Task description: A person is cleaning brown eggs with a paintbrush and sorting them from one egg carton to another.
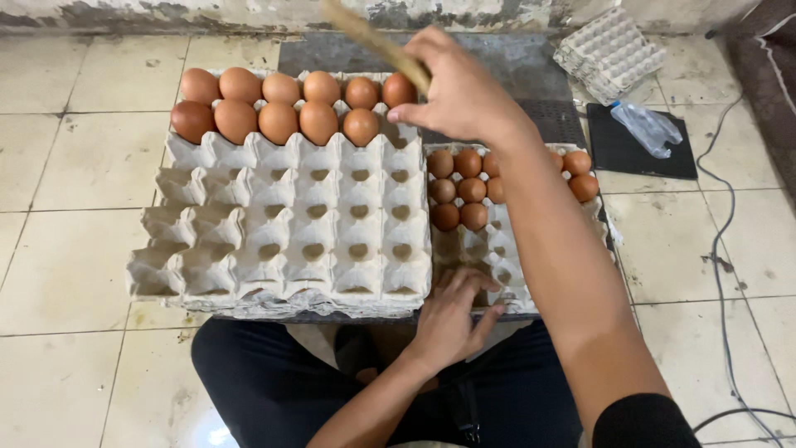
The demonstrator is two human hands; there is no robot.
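Observation:
A large grey pulp egg tray (282, 241) lies on the floor in front of me, with brown eggs (278, 120) filling its two far rows. A second egg tray (502, 249) to the right holds several smaller brown eggs (464, 191) at its far end. My right hand (456, 91) is raised over the far right corner of the large tray, shut on a thin tan wooden stick (373, 37) that points up and to the left. My left hand (452, 315) rests with fingers spread on the near edge of the right tray.
I sit on a tiled floor, my dark trousers (274, 382) at the bottom. A stack of spare egg trays (609, 54) leans at the far right. A clear plastic bottle (647, 129) lies on a black mat (638, 158). A cable (725, 224) runs along the right.

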